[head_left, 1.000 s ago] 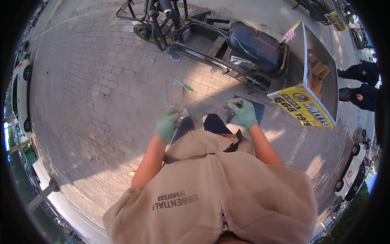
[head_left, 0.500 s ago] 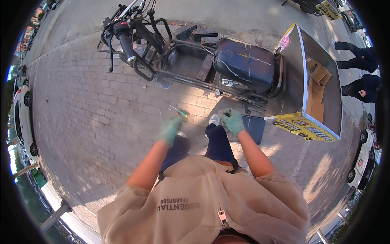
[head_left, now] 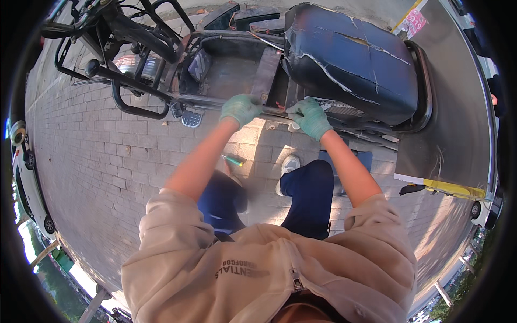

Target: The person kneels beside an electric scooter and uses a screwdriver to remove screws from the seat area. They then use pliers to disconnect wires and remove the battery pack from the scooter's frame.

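Observation:
Both hands wear pale green gloves. My left hand (head_left: 241,109) is at the near edge of the electric scooter's open floor compartment (head_left: 229,70), fingers curled in; whatever they grip is hidden. To its right, my right hand (head_left: 311,118) pinches beside the scooter frame just below the seat (head_left: 350,59); I cannot make out what is in the fingers. The black seat cover is cracked and torn. A screwdriver (head_left: 233,160) with a green and yellow handle lies on the paving below my left forearm.
Dark battery-like blocks (head_left: 258,20) stand behind the compartment. Handlebars and bent guard bars (head_left: 140,102) jut out at left, with a foot pedal (head_left: 191,118) below. A large box (head_left: 447,107) is mounted behind the seat. A dark flat panel (head_left: 360,159) lies under my right forearm.
I have moved in closer and lower to the scooter. Both hands have gone from above my knees forward to the frame edge beside the compartment and seat.

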`<action>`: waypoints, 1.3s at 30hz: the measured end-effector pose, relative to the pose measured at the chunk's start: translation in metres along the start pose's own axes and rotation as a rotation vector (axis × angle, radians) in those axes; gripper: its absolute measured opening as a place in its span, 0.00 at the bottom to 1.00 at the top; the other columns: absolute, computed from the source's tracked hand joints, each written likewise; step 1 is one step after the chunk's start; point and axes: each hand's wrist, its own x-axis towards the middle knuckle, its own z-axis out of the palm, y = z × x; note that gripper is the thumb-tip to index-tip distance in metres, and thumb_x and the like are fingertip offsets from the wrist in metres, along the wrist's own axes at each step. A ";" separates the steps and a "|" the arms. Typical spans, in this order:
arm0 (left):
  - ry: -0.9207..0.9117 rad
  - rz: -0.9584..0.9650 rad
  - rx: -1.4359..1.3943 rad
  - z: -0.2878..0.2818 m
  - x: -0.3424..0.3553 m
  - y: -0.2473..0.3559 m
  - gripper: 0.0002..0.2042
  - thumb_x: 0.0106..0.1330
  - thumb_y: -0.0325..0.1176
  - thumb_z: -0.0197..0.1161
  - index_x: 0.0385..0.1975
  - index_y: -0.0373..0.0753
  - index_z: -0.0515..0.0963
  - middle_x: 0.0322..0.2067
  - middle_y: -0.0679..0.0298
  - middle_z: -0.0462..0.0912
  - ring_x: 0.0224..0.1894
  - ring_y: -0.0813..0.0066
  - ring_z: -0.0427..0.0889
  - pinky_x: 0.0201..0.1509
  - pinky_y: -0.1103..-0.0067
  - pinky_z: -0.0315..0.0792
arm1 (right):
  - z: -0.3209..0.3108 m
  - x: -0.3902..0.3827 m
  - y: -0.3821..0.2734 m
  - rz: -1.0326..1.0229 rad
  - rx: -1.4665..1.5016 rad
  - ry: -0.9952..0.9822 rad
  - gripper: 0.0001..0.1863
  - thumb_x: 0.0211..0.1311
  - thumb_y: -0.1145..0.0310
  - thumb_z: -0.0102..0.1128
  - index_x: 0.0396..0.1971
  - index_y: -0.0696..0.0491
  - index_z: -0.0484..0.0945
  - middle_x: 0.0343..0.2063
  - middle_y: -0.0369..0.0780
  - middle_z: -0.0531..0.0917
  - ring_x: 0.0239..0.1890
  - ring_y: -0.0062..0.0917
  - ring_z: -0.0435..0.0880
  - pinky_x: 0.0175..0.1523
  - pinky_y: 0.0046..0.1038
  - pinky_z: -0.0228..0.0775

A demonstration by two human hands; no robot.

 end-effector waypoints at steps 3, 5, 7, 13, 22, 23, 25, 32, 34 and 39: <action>-0.091 0.126 0.309 0.020 0.067 -0.003 0.16 0.58 0.46 0.65 0.44 0.52 0.86 0.41 0.59 0.87 0.44 0.57 0.85 0.51 0.69 0.76 | 0.024 0.037 0.007 -0.284 -0.338 -0.026 0.10 0.62 0.63 0.60 0.38 0.46 0.87 0.37 0.39 0.83 0.47 0.34 0.78 0.54 0.35 0.72; -0.175 0.246 0.441 0.030 0.095 -0.004 0.16 0.57 0.47 0.65 0.46 0.56 0.85 0.43 0.62 0.87 0.47 0.58 0.84 0.52 0.68 0.76 | 0.035 0.054 0.010 -0.330 -0.471 -0.050 0.09 0.63 0.63 0.59 0.38 0.45 0.87 0.36 0.39 0.82 0.46 0.35 0.78 0.54 0.35 0.73; -0.286 0.342 0.526 0.034 0.119 -0.002 0.16 0.57 0.46 0.65 0.44 0.53 0.86 0.46 0.62 0.86 0.50 0.59 0.84 0.52 0.67 0.77 | 0.042 0.062 0.013 -0.341 -0.335 0.089 0.08 0.61 0.66 0.61 0.38 0.48 0.87 0.37 0.40 0.83 0.48 0.36 0.78 0.54 0.36 0.73; -0.220 0.587 0.653 0.057 0.133 -0.002 0.15 0.60 0.49 0.64 0.40 0.49 0.84 0.38 0.60 0.87 0.42 0.55 0.84 0.47 0.65 0.77 | 0.053 0.074 0.014 -0.199 0.179 0.351 0.09 0.59 0.68 0.66 0.39 0.52 0.86 0.38 0.43 0.85 0.42 0.37 0.83 0.54 0.35 0.72; -0.429 0.652 0.257 0.037 0.119 -0.013 0.14 0.63 0.44 0.66 0.48 0.52 0.84 0.43 0.62 0.87 0.47 0.60 0.84 0.52 0.70 0.75 | 0.045 0.046 -0.001 0.017 0.508 0.349 0.09 0.64 0.71 0.65 0.43 0.56 0.84 0.40 0.40 0.86 0.41 0.20 0.83 0.49 0.22 0.74; -0.453 0.682 0.325 0.039 0.122 -0.008 0.14 0.63 0.43 0.66 0.48 0.53 0.84 0.43 0.62 0.87 0.47 0.59 0.83 0.52 0.70 0.75 | 0.044 0.041 -0.001 -0.011 0.553 0.380 0.09 0.65 0.72 0.64 0.43 0.57 0.84 0.40 0.39 0.86 0.41 0.19 0.83 0.49 0.21 0.74; -0.443 0.756 0.492 0.044 0.127 0.001 0.14 0.65 0.44 0.64 0.49 0.54 0.83 0.43 0.63 0.87 0.45 0.57 0.83 0.51 0.69 0.75 | 0.045 0.036 -0.001 0.015 0.702 0.387 0.10 0.65 0.75 0.63 0.44 0.59 0.83 0.40 0.39 0.86 0.41 0.17 0.83 0.49 0.20 0.75; -0.236 0.707 0.202 0.041 0.122 -0.032 0.13 0.68 0.42 0.63 0.49 0.52 0.83 0.40 0.58 0.86 0.42 0.53 0.83 0.49 0.68 0.75 | 0.051 0.049 0.003 -0.030 0.066 0.332 0.10 0.64 0.72 0.62 0.44 0.53 0.83 0.38 0.41 0.85 0.41 0.30 0.85 0.49 0.28 0.76; -0.173 0.761 0.139 0.042 0.122 -0.039 0.12 0.68 0.42 0.62 0.49 0.51 0.83 0.40 0.57 0.86 0.42 0.53 0.83 0.48 0.69 0.76 | 0.056 0.055 0.005 0.021 -0.173 0.326 0.08 0.63 0.73 0.63 0.41 0.54 0.84 0.38 0.44 0.85 0.39 0.36 0.85 0.46 0.30 0.77; -0.093 0.840 0.158 0.044 0.122 -0.037 0.11 0.68 0.41 0.62 0.47 0.51 0.83 0.39 0.58 0.86 0.42 0.54 0.83 0.46 0.69 0.77 | 0.074 0.059 0.012 0.143 -0.268 0.413 0.07 0.62 0.68 0.64 0.38 0.53 0.84 0.38 0.45 0.85 0.40 0.40 0.84 0.47 0.35 0.76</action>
